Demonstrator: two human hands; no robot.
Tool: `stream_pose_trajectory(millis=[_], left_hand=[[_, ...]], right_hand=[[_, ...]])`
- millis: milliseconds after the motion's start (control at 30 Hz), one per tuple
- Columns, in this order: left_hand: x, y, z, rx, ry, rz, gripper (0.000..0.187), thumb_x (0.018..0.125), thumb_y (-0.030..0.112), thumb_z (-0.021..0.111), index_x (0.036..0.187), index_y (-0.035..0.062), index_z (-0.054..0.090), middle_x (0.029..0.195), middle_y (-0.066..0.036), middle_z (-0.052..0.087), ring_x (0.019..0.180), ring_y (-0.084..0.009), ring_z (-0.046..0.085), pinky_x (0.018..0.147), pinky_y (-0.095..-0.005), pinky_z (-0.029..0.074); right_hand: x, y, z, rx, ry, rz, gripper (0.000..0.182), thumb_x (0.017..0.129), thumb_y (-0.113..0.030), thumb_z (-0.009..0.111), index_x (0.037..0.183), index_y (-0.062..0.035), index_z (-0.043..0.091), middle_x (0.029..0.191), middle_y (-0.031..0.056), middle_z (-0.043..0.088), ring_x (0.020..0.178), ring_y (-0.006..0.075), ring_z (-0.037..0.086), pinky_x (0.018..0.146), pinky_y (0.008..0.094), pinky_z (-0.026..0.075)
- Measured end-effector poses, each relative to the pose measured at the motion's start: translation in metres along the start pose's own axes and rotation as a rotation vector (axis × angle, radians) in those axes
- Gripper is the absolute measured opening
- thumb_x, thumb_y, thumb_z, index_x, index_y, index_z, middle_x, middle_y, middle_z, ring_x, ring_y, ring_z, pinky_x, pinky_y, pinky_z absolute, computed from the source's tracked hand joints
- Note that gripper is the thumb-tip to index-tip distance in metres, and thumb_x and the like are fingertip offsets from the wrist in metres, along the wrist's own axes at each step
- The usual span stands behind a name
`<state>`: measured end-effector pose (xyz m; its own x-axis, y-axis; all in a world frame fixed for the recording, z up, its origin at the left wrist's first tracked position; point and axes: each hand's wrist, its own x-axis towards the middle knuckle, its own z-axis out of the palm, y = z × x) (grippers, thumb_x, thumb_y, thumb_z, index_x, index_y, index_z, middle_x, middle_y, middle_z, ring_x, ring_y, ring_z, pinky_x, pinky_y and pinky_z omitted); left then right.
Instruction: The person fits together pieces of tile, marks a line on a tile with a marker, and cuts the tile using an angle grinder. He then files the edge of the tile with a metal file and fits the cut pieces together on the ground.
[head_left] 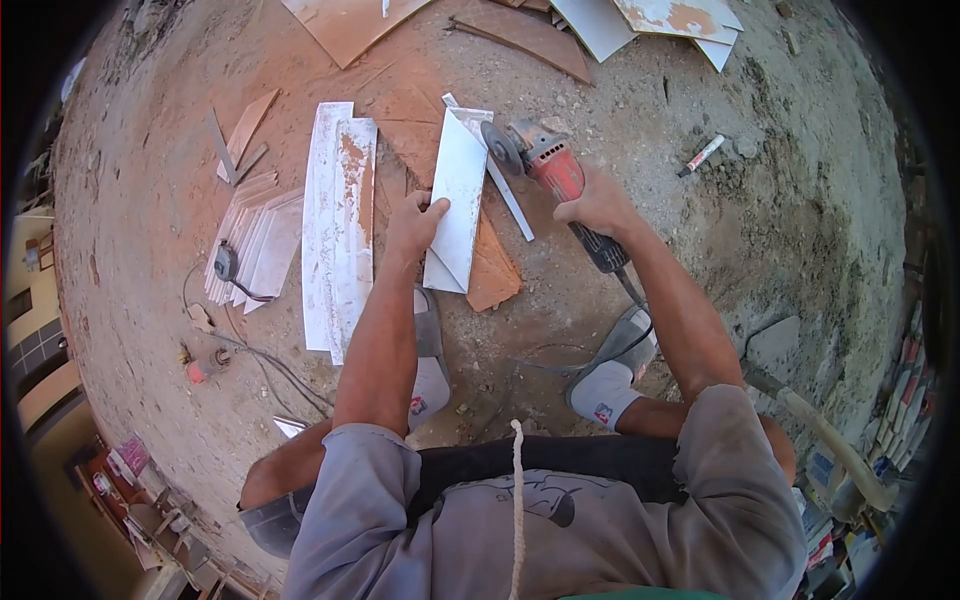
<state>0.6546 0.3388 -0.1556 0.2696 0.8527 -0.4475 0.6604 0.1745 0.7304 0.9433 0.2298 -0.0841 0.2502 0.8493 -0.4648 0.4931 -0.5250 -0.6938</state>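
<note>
My right hand is wrapped round the body of a red and black angle grinder. The grinder's disc is at the upper right edge of a white tile; whether it touches cannot be made out. On the tile's left edge my left hand is closed, thumb on top and fingers hidden at the side. A diagonal line runs across the tile's lower part. Beneath it lies a reddish-brown tile piece, and a thin white strip sits just to the right.
Long white tile strips lie on the left, beside a fanned stack of cut tiles with a tape measure on it. A marker lies right. Cables cross the dirt near my feet. Larger tiles are at the top.
</note>
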Motion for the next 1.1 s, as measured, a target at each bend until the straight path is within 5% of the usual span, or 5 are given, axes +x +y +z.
stream_pose_trajectory(millis=[1100], left_hand=[[0.003, 0.010, -0.008, 0.099, -0.084, -0.018, 0.038, 0.086, 0.029, 0.068, 0.103, -0.0047, 0.066, 0.090, -0.013, 0.070, 0.082, -0.0191, 0.065, 0.075, -0.0324, 0.050]], right_hand=[[0.000, 0.000, 0.004, -0.055, -0.045, 0.019, 0.075, 0.053, -0.024, 0.074, 0.123, -0.0016, 0.055, 0.105, 0.0230, 0.065, 0.098, 0.0381, 0.063, 0.088, 0.0401, 0.050]])
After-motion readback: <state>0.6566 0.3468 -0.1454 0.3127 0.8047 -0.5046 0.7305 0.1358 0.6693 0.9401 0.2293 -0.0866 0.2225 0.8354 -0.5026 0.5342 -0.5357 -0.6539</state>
